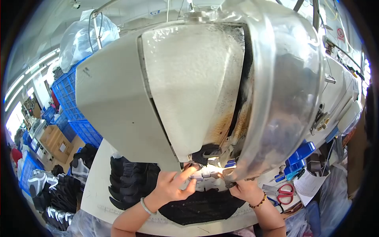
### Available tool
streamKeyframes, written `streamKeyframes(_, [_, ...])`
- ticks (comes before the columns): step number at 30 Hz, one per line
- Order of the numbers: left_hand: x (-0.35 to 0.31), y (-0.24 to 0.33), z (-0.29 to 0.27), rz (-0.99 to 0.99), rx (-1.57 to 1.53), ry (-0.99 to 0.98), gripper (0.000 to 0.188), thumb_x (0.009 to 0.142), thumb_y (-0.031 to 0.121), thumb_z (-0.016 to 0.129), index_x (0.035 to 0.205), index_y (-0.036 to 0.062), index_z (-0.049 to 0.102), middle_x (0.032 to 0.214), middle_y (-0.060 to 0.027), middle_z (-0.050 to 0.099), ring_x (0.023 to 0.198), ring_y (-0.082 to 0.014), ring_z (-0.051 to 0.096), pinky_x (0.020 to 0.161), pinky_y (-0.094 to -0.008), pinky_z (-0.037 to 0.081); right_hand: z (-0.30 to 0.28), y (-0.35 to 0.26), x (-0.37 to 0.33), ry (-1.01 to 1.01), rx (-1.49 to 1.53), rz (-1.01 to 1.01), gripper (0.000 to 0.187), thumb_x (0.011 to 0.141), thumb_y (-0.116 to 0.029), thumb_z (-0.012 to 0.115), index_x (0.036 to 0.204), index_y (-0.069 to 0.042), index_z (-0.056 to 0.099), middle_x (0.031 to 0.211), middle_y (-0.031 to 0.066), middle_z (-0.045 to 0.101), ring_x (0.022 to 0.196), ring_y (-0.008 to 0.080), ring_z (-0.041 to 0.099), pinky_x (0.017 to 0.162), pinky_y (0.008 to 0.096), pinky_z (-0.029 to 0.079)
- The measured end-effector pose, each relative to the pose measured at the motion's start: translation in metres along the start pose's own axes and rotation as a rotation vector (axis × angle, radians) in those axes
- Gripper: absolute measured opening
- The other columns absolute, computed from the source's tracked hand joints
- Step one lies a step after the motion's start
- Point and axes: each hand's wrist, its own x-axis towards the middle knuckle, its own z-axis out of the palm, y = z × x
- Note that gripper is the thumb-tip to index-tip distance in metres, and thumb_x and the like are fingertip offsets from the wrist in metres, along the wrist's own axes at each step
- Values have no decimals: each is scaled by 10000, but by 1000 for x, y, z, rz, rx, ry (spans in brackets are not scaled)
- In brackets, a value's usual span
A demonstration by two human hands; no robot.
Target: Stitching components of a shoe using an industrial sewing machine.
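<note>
A big pale sewing machine (189, 79) fills the middle of the view, with a shiny rounded metal cover (288, 79) on its right. Below it, my left hand (171, 187) has its fingers stretched and apart beside a lit metal part (203, 173). My right hand (246, 191) reaches under the rounded cover; its fingertips are mostly hidden, next to a small dark piece. On the table between my forearms lies a black fabric piece (201, 207). Another small black piece (206, 153) shows at the machine's lower end.
Overlapping black curved pieces (132, 183) lie left on the white table (96, 193). Red-handled scissors (285, 193), a paper sheet (312, 185) and a blue holder (298, 156) are at the right. Blue crates (71, 94) and black-and-grey pieces (63, 193) stand at the left.
</note>
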Motion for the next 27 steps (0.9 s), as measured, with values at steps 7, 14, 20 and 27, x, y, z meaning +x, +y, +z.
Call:
streamKeyframes(7, [1, 0, 6, -723, -533, 150, 126, 906, 85, 511, 891, -20, 579, 787, -56, 589, 656, -129, 499, 636, -295, 442, -2, -15, 15, 296, 14, -128, 317, 722, -39, 750, 1020, -81, 650, 864, 65, 662, 704, 215, 623, 623, 294, 491])
streamKeyframes(14, [46, 21, 13, -1200, -988, 421, 128, 923, 107, 534, 918, -14, 575, 895, -33, 579, 644, -116, 533, 634, -277, 447, -2, -6, 20, 328, 59, 53, 248, 800, -45, 687, 1039, -6, 633, 891, 111, 658, 730, 327, 610, 695, 374, 494])
streamKeyframes(20, [24, -11, -87, -955, -108, 4, 237, 849, 126, 601, 973, -69, 549, 655, -68, 559, 580, -162, 511, 556, -320, 419, -15, -29, 23, 466, 39, -250, 209, 777, -50, 700, 967, 0, 626, 946, 116, 646, 785, 307, 629, 696, 395, 512])
streamKeyframes(27, [6, 42, -149, -526, -228, -1025, 261, 856, 216, 624, 993, 5, 557, 829, -174, 617, 752, -379, 602, 631, -441, 474, -14, -101, 23, 20, -147, -625, 429, 869, -264, 630, 1239, -53, 579, 1211, 46, 607, 1184, 212, 541, 1038, 357, 381])
